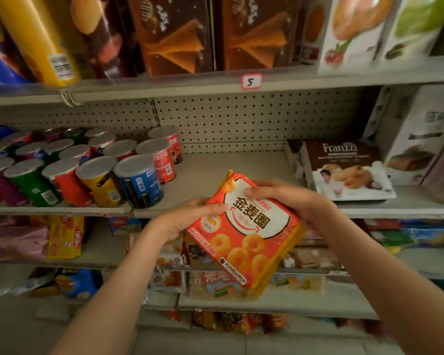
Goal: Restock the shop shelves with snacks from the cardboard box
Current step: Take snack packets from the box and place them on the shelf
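Evidently, both sets of fingers were closed on the load. The fingers (212,208) of the left hand (187,219) curled over the left edge of the orange-red square plastic snack pack printed with golden rings (244,239), and the fingers (259,192) of the right hand (295,201) wrapped over its upper right edge. The pack was held tilted, printed face up, in the air just in front of the grey metal middle shelf (228,165), not resting on it. The step in hand was judged to be placement of one pack onto the shelving. A bare stretch of that shelf lay between the upright round snack canisters with grey lids (100,172) on the left and the flat brown-and-white biscuit box (349,172) on the right. The next move would call for carrying the pack forward into that gap, levelled, clear of both neighbours. The cardboard box was not in view.
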